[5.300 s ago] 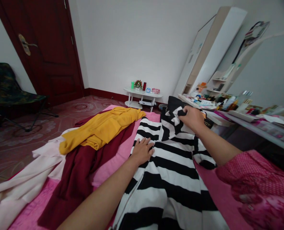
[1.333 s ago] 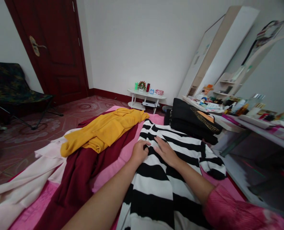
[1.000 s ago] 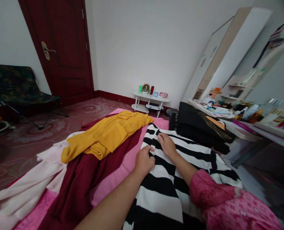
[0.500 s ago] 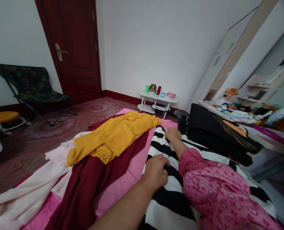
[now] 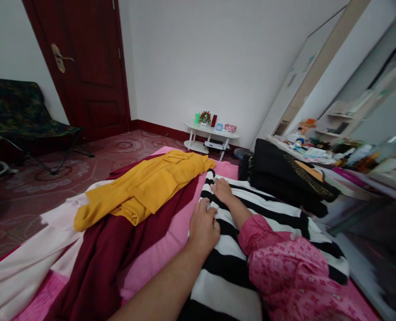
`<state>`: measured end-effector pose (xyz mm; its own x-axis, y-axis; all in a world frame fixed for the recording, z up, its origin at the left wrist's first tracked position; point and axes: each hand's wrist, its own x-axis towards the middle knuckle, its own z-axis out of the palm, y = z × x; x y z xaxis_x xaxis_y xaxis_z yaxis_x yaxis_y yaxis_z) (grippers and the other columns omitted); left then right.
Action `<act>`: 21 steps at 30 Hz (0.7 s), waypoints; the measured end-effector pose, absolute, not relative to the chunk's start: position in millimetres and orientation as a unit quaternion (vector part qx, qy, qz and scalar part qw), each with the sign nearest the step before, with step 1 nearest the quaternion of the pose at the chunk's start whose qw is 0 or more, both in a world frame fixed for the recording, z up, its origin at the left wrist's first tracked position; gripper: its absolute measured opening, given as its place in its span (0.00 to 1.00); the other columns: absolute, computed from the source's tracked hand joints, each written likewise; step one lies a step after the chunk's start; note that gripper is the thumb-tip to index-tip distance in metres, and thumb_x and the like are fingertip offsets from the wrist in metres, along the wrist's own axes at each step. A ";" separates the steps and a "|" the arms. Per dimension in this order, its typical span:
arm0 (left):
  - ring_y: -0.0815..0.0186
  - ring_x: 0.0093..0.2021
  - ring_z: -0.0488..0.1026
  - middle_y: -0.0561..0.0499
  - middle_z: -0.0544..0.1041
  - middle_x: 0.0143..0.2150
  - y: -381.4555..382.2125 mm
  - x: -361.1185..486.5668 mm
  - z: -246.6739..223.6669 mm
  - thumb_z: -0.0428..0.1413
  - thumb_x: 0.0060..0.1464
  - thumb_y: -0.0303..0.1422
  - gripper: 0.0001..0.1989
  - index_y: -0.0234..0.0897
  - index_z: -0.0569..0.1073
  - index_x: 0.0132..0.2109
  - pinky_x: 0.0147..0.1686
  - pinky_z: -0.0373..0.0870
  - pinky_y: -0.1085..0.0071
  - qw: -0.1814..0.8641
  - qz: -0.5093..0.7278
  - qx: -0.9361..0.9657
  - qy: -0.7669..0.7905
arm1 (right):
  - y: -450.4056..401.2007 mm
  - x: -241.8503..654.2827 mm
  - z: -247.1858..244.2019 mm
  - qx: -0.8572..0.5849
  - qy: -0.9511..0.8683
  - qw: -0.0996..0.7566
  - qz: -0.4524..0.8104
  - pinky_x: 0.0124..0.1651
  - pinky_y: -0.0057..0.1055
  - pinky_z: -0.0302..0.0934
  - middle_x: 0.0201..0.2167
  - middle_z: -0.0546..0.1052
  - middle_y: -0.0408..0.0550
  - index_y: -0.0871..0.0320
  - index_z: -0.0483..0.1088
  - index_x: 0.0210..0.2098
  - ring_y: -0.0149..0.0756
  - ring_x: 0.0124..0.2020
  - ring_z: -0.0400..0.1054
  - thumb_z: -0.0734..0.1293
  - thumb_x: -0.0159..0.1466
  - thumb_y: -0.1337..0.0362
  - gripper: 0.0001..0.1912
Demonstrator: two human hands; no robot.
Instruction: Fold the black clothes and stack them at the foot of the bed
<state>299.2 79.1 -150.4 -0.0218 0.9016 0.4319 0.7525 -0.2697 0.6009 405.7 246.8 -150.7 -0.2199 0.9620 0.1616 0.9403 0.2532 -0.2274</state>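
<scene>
A black-and-white striped knit garment (image 5: 224, 292) lies spread out in front of me. My left hand (image 5: 204, 226) rests at its left edge, fingers curled onto the fabric. Just beyond it, my right hand (image 5: 222, 191) is closed on the striped cloth near the far end, its fingertips partly hidden. Left of the stripes lie a dark red garment (image 5: 95, 263) and, over it, a mustard-yellow garment (image 5: 151, 185) with folded sleeves. Pale pink clothing (image 5: 34, 263) spreads further left. To the right of the stripes sits a folded black stack (image 5: 274, 174) with a gold pattern band.
Pink bedding (image 5: 157, 263) shows between the clothes. A cluttered dressing table (image 5: 361, 187) stands at the right. Near the far wall is a small white table (image 5: 198, 127) with ornaments. A camouflage folding chair (image 5: 20, 107) stands at the left near a dark red door (image 5: 84, 67).
The view has turned slightly right. My left hand has slid a little forward along the striped garment's edge, closer to my right hand. The other clothes lie as before.
</scene>
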 end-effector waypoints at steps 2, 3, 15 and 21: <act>0.58 0.53 0.63 0.46 0.68 0.52 79.5 298.0 -150.6 0.53 0.45 0.21 0.14 0.37 0.75 0.40 0.53 0.63 0.63 0.089 0.383 0.702 0.594 | 224.8 414.8 -151.7 -0.575 -0.804 0.137 0.061 0.64 0.38 0.44 0.62 0.61 0.60 0.65 0.58 0.62 0.42 0.64 0.52 0.56 0.67 0.60 0.26; 0.58 0.51 0.64 0.46 0.69 0.50 79.6 297.5 -151.1 0.52 0.46 0.21 0.14 0.38 0.76 0.40 0.53 0.63 0.63 0.093 0.373 0.707 0.594 | 211.9 420.2 -151.4 -0.560 -0.814 0.139 0.072 0.64 0.37 0.43 0.64 0.59 0.57 0.64 0.56 0.63 0.40 0.65 0.50 0.56 0.67 0.60 0.27; 0.57 0.48 0.66 0.47 0.73 0.44 77.2 294.8 -154.7 0.52 0.50 0.23 0.14 0.40 0.77 0.40 0.49 0.65 0.62 0.069 0.349 0.730 0.583 | 69.4 645.8 -104.1 -0.739 -0.547 0.388 -0.067 0.53 0.34 0.60 0.48 0.75 0.52 0.58 0.72 0.45 0.38 0.50 0.68 0.56 0.59 0.71 0.19; 0.58 0.47 0.67 0.47 0.74 0.43 76.3 294.8 -154.4 0.52 0.50 0.23 0.14 0.40 0.77 0.40 0.48 0.65 0.62 0.057 0.350 0.732 0.582 | 38.5 712.7 -112.6 -0.838 -0.472 0.275 0.011 0.32 0.33 0.66 0.25 0.78 0.50 0.59 0.76 0.28 0.44 0.29 0.74 0.68 0.41 0.75 0.14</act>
